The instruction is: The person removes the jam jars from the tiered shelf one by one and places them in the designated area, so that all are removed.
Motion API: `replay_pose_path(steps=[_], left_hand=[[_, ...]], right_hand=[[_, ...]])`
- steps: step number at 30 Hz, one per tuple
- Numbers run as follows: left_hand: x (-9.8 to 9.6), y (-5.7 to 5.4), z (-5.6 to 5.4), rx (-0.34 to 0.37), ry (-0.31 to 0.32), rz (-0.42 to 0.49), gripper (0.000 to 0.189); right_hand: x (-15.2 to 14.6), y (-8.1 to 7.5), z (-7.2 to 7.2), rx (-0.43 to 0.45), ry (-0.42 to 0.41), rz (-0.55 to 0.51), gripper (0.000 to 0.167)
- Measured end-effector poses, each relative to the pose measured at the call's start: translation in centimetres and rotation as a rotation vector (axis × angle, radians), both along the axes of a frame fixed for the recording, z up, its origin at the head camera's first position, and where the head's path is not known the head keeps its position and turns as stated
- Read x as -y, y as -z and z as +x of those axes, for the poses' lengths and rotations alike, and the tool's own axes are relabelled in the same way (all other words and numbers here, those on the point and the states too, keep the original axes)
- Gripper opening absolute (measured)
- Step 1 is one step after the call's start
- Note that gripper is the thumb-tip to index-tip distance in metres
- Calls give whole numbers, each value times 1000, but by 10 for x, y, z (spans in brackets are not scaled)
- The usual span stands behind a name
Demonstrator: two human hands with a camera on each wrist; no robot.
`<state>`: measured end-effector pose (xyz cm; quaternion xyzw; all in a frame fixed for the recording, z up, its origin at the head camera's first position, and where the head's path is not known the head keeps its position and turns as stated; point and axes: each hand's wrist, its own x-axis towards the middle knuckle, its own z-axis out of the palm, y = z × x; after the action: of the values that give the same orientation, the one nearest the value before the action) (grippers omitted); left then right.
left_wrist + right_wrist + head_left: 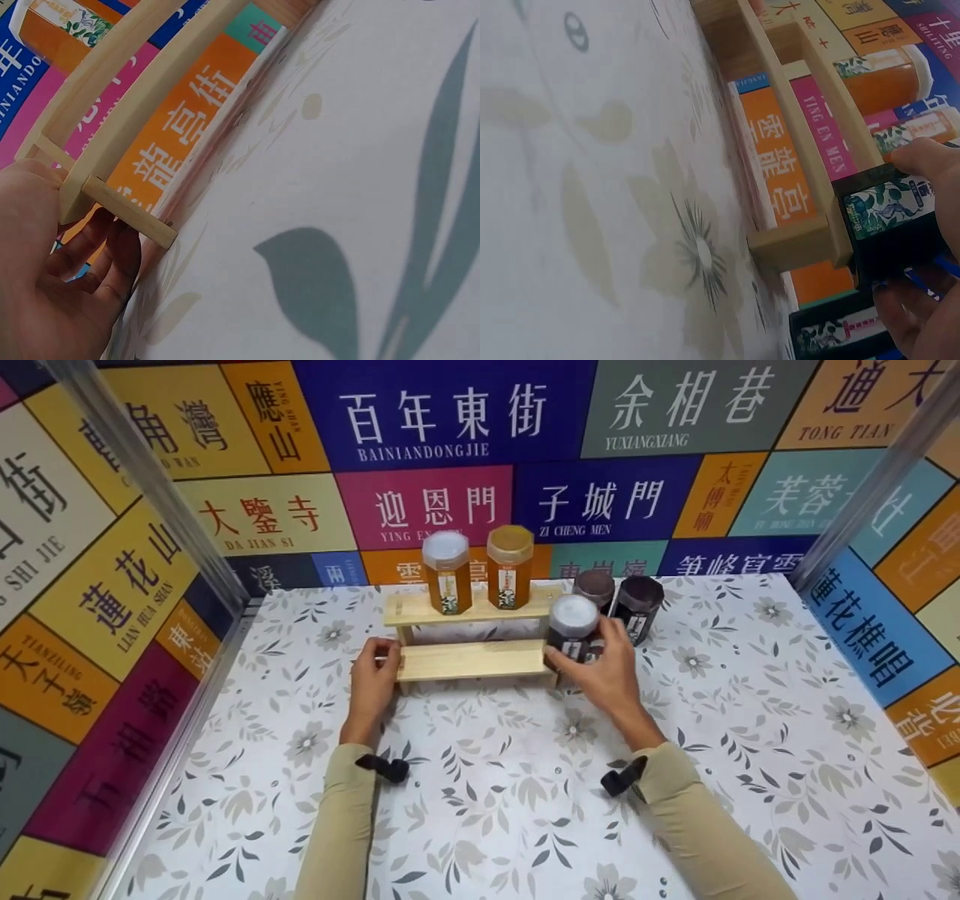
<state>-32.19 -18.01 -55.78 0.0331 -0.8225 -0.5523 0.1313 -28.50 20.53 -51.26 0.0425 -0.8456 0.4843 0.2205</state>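
Observation:
A two-tier wooden rack (472, 661) stands on the table, two amber jars on its upper board: one with a whitish lid (448, 577), one with a yellow lid (511, 574). At the lower board's left end, my left hand (373, 675) pinches the wood, thumb above and fingers below in the left wrist view (71, 262). My right hand (611, 671) grips a dark jar (571, 622) with a pale lid at the lower board's right end. In the right wrist view the jar's label (889, 202) faces the camera, close beside the board's end.
Two more dark jars, one at the back (594, 585) and one farther right (643, 604), stand just right of the rack. Printed panels (439, 502) rise behind the table, and a clear upright edge (176, 510) runs along the left side. A flower-patterned cover (487, 810) spreads over the table.

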Motion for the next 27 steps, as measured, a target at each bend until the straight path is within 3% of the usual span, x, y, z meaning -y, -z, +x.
replay_pose_path(steps=[7, 11, 20, 27], left_hand=[[-1, 0, 0, 12, 2, 7, 27], [0, 0, 0, 10, 1, 3, 27], [3, 2, 2, -21, 16, -14, 27], [1, 0, 1, -18, 19, -9, 26]], right_hand=[[-44, 5, 1, 2, 91, -6, 84], [-69, 11, 3, 52, 118, 37, 82], [-119, 16, 5, 218, 57, 104, 89], [-150, 12, 5, 270, 110, 110, 99]])
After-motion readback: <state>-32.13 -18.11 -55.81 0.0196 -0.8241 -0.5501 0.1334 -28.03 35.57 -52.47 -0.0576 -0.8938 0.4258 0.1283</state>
